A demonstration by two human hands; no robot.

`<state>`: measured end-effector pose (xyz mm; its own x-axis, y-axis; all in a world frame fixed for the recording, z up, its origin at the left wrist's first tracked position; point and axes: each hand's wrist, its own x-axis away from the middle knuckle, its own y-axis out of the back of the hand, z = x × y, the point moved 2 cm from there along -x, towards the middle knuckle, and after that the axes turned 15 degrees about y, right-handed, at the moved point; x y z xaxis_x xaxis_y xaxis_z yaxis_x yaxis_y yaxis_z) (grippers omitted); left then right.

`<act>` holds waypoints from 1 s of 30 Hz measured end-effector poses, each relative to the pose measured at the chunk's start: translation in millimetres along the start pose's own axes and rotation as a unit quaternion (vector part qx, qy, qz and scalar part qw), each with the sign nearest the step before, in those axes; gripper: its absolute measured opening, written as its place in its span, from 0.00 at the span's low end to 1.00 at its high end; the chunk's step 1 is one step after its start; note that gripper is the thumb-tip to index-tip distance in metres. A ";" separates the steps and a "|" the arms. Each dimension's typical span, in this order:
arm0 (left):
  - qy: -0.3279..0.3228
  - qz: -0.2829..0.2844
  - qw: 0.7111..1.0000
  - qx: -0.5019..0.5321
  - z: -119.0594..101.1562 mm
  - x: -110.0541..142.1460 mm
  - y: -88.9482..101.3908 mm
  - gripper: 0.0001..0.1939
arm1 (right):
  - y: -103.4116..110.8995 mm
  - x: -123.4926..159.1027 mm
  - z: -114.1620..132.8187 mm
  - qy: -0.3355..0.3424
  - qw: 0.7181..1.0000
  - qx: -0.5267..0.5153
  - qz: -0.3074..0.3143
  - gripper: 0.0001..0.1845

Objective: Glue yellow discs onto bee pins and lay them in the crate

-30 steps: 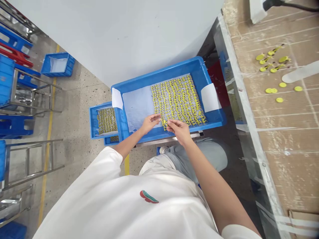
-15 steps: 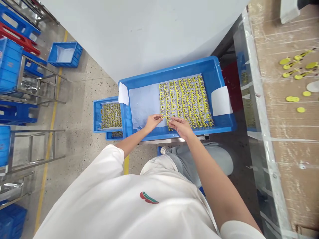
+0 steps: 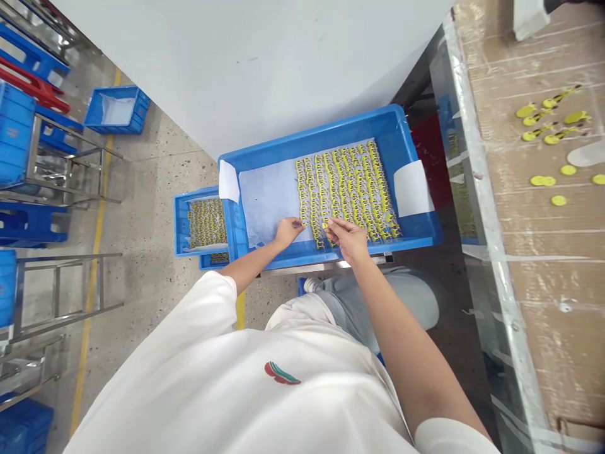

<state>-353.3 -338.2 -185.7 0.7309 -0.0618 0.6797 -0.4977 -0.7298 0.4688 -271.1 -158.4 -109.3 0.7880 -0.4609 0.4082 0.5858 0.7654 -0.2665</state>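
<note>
Rows of small yellow-and-dark parts (image 3: 347, 189) lie on white paper (image 3: 269, 189) in a large blue tray (image 3: 312, 142). My left hand (image 3: 288, 232) reaches over the lower part of the paper, fingers pinched at a small yellow part (image 3: 304, 224) by the leftmost row's lower end. To its right, my right hand (image 3: 347, 239) hovers over the rows' lower ends, thumb and fingers closed on another small yellow part (image 3: 325, 225). Their exact kind is too small to make out.
A blue crate of similar parts (image 3: 208, 222) stands lower at the left. Yellow discs and stemmed pieces (image 3: 553, 120) lie on the cardboard-covered table (image 3: 543, 265) at right. Metal stools (image 3: 66, 284) and another blue crate (image 3: 116, 110) are on the left floor. A white surface (image 3: 265, 69) borders the tray's far side.
My hands have drawn slightly apart, the left one shifting a little left. A yellow part now shows at my right fingertips. The whole view has shifted slightly.
</note>
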 end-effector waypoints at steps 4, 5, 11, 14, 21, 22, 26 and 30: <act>-0.018 -0.029 0.999 0.007 -6.4 5.6 7.3 0.15 | 3.4 -0.1 -1.9 0.005 1.000 -0.006 0.013 0.18; -0.029 -0.037 0.999 0.016 -9.1 9.9 10.8 0.14 | 4.2 0.0 -2.2 0.006 1.000 -0.006 0.019 0.18; -0.158 0.008 0.984 0.083 -24.5 61.2 24.4 0.24 | 3.9 2.9 -1.7 0.005 0.996 0.027 0.081 0.22; -0.208 0.042 0.971 0.106 -25.9 85.6 19.9 0.24 | -0.4 4.2 -2.6 0.000 0.991 0.057 0.118 0.27; -0.214 0.009 0.968 0.131 -20.5 93.3 15.9 0.15 | -9.6 5.8 -8.9 0.008 0.982 0.104 0.156 0.32; -0.210 0.005 0.969 0.131 -19.8 92.8 17.5 0.16 | -10.1 6.2 -9.4 0.009 0.981 0.109 0.157 0.32; -0.201 -0.002 0.971 0.130 -19.5 94.2 21.8 0.14 | -12.4 7.9 -9.8 0.014 0.978 0.125 0.167 0.33; -0.184 -0.011 0.974 0.132 -19.4 95.0 18.9 0.12 | -13.7 7.7 -8.6 0.030 0.973 0.156 0.166 0.29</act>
<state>-302.3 -344.6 -101.3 0.8818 -0.2483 0.4010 -0.3784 -0.8799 0.2873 -271.5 -176.3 -110.1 0.9394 -0.1823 0.2904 0.2175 0.9716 -0.0937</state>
